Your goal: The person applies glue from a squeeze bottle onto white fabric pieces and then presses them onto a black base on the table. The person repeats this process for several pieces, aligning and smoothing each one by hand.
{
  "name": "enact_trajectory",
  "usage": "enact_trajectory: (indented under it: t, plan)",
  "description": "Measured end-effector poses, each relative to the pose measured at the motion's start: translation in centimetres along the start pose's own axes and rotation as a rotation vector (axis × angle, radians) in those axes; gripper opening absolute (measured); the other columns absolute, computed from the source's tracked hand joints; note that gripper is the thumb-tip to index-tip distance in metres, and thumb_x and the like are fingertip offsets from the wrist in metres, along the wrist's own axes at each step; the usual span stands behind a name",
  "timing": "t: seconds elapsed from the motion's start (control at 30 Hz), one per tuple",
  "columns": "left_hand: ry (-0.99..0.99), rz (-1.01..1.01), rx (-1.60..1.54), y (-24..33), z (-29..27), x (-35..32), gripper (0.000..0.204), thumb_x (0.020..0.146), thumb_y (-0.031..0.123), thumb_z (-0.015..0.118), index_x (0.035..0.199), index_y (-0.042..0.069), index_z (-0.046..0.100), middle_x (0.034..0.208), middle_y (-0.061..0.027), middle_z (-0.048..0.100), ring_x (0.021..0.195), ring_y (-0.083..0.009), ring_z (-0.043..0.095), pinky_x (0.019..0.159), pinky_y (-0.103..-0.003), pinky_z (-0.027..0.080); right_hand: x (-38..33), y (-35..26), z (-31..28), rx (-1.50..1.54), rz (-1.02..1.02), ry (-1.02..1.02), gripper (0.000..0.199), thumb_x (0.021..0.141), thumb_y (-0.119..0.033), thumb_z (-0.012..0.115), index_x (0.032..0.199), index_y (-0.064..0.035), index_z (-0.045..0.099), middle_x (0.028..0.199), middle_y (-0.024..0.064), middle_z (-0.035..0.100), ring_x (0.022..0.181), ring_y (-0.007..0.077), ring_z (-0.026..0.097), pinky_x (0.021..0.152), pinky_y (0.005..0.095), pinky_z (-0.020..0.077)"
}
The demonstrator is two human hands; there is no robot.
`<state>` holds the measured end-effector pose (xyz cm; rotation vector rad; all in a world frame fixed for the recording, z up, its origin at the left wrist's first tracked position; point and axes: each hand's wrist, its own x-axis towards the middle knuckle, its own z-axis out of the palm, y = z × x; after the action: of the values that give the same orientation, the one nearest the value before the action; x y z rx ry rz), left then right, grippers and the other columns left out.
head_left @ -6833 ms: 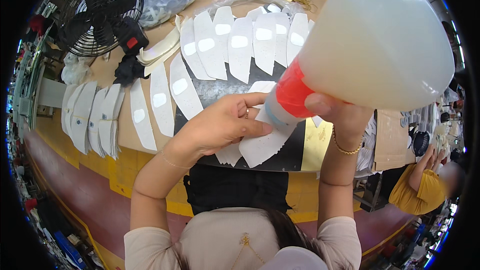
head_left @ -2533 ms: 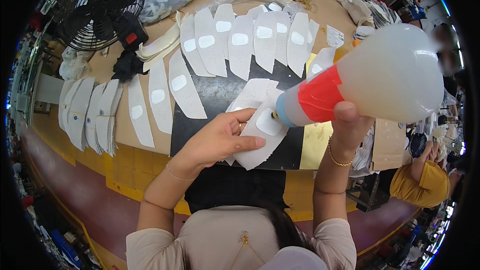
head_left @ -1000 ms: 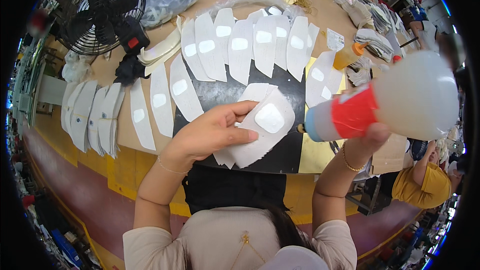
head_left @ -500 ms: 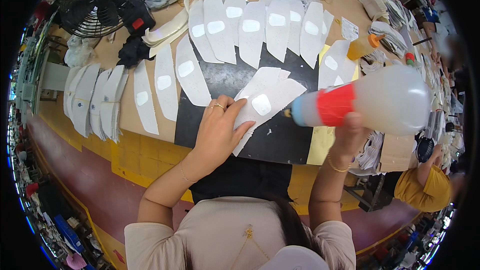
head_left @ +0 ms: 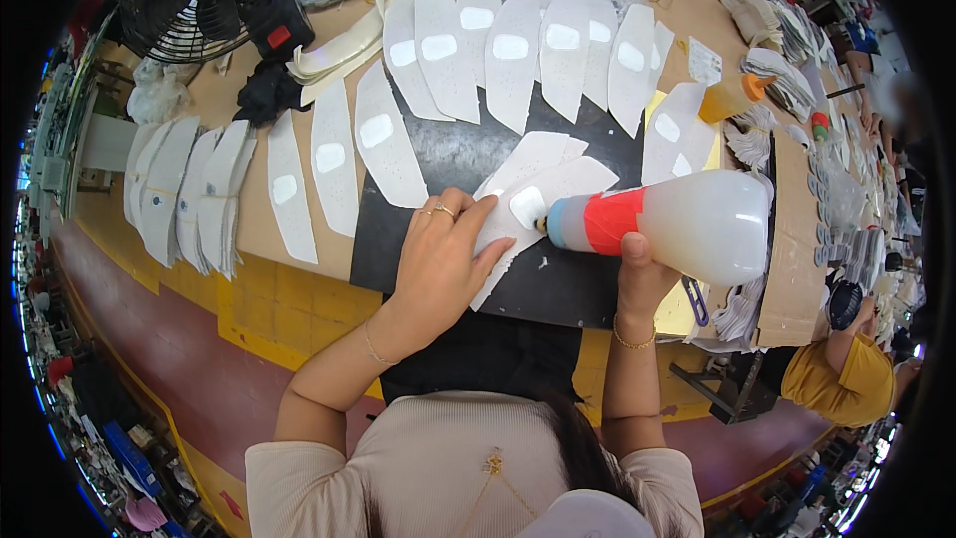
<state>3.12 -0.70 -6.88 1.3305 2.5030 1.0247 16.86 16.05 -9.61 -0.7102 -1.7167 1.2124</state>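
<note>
My right hand [head_left: 642,284] is wrapped round a large translucent squeeze bottle [head_left: 702,226] with a red band and a light-blue collar. The bottle lies tipped on its side in the air, its dark nozzle at the edge of the white patch on a pale fabric piece [head_left: 583,179]. Under that piece lies at least one more, fanned out. My left hand [head_left: 438,249] grips their near-left edge between thumb and forefinger, over a black mat [head_left: 573,289]. Beyond, several similar patched pieces [head_left: 513,85] stand in an overlapping arc; others lie to the left.
Bundled stacks [head_left: 214,194] of pieces sit at the table's left edge. A black fan [head_left: 209,5] stands at the far left. To the right are an orange-capped bottle [head_left: 732,100], purple snips [head_left: 695,301] and a cardboard box [head_left: 787,304]. A person in a yellow top [head_left: 841,379] is at the right.
My right hand has brought the squeeze bottle leftward, so its nozzle now meets the patch. The left hand stays on the fabric pieces.
</note>
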Motion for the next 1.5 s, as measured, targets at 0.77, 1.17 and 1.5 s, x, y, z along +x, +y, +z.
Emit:
enact_trajectory:
  t: [0.77,1.17,1.5]
  plan:
    - [-0.617,-0.511,-1.015,0.8,-4.4,5.0,0.034,0.080,0.002,0.068,0.111,-0.004,0.056,0.094,-0.0053,0.064,0.084,-0.0090,0.061,0.078,-0.022,0.048,3.8,-1.2,-6.9,0.597,0.276,0.459,0.071,0.081,-0.065,0.056,0.120,-0.0067,0.045,0.093,0.0115,0.060,0.077,0.0239,0.064,0.068,0.0384,0.0561]
    - [-0.329,-0.109,-1.287,6.9,-2.0,18.6,0.036,0.088,0.003,0.061,0.120,-0.002,0.046,0.100,-0.0078,0.062,0.088,-0.0121,0.063,0.078,-0.025,0.053,3.8,-2.7,-8.1,0.612,0.234,0.536,0.067,0.082,-0.062,0.056,0.115,-0.0047,0.044,0.092,0.0103,0.057,0.073,0.0254,0.064,0.063,0.0428,0.0585]
    - [-0.214,-0.117,-1.530,4.5,-2.3,18.6,0.033,0.089,0.001,0.055,0.119,-0.007,0.044,0.108,-0.0146,0.060,0.097,-0.0195,0.063,0.088,-0.032,0.053,3.6,-3.3,-8.8,0.638,0.220,0.516,0.064,0.082,-0.062,0.057,0.113,-0.0067,0.048,0.093,0.0095,0.059,0.075,0.0241,0.062,0.066,0.0380,0.0557]
